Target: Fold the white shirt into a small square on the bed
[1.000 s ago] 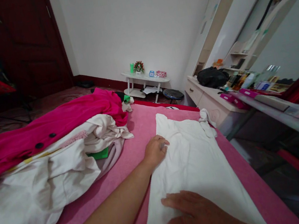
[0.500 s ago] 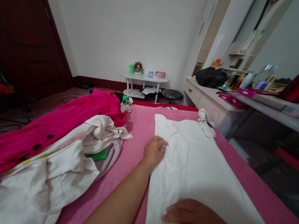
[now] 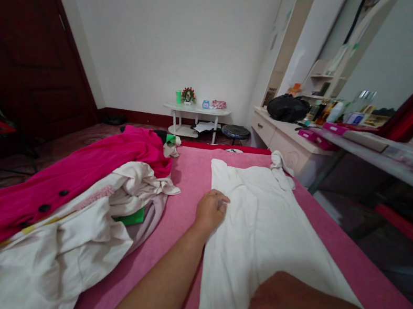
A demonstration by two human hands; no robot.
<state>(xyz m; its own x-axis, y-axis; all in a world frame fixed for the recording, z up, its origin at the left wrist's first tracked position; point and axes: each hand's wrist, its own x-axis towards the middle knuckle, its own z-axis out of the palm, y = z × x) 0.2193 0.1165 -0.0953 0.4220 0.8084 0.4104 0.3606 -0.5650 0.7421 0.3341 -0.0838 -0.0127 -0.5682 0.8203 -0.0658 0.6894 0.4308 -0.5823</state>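
A long white garment [image 3: 269, 218] lies spread lengthwise over a pink bed cover [image 3: 189, 173], with a bunched, knotted bit at its far right corner. At its left edge, my left hand [image 3: 211, 211] has its fingers curled closed on the cloth; a ring shows on one finger. Nearer to me, my right hand [image 3: 282, 298] is over the lower part of the garment, slightly blurred. Its fingers are bent, with white cloth showing in the gap between fingers and thumb. Whether it touches the cloth I cannot tell.
To the left lies a heap with a magenta buttoned garment [image 3: 111, 160] and white clothing [image 3: 51, 272]. Along the right stand a glass-topped table [image 3: 383, 160] and a dresser [image 3: 286, 132] with a black bag [image 3: 288, 108]. A small white stand [image 3: 198, 108] is by the wall.
My right hand has moved a little to the right and nearer to me, its fingers more bent. My left hand keeps its place on the garment's edge. The view has shifted slightly.
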